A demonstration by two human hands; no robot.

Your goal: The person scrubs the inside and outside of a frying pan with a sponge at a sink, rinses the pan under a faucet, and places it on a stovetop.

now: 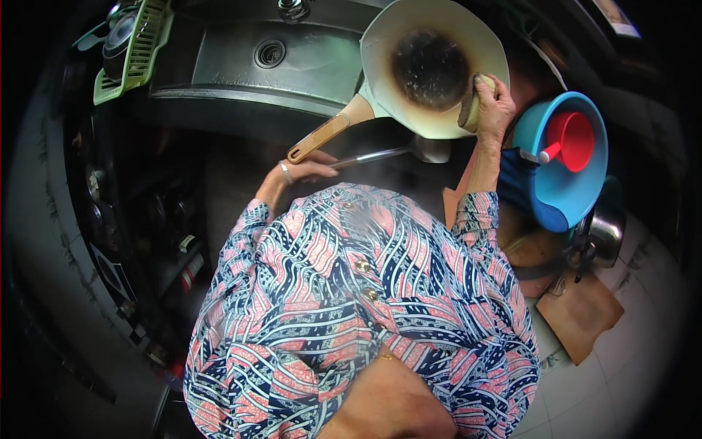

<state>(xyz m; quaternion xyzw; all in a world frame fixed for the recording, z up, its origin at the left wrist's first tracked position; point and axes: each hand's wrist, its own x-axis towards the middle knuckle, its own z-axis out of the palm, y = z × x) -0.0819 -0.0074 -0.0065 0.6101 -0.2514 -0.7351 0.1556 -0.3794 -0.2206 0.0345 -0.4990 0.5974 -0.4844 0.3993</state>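
Observation:
A wok-like pan with a pale interior (378, 60) is tilted over the right end of the sink, its base dark and scorched. Its wooden handle (323, 134) slants down left, the tip lying over my left hand (301, 171). Between the fingers of that hand is the end of a metal spatula's handle (373, 156); the spatula's blade (433, 149) is below the pan's lower rim. My right hand (496, 107) grips a scrubbing sponge (470, 112), yellowish with a dark side, against the right part of the pan's inner wall.
The stainless steel sink (323, 60) has a drain (270, 54) and a faucet base (294, 10). A green dish rack (140, 55) holds dishes at left. Right of me, a blue basin (576, 192) contains a red dipper (576, 142); a metal pot (606, 236) and brown board (581, 313) are lower.

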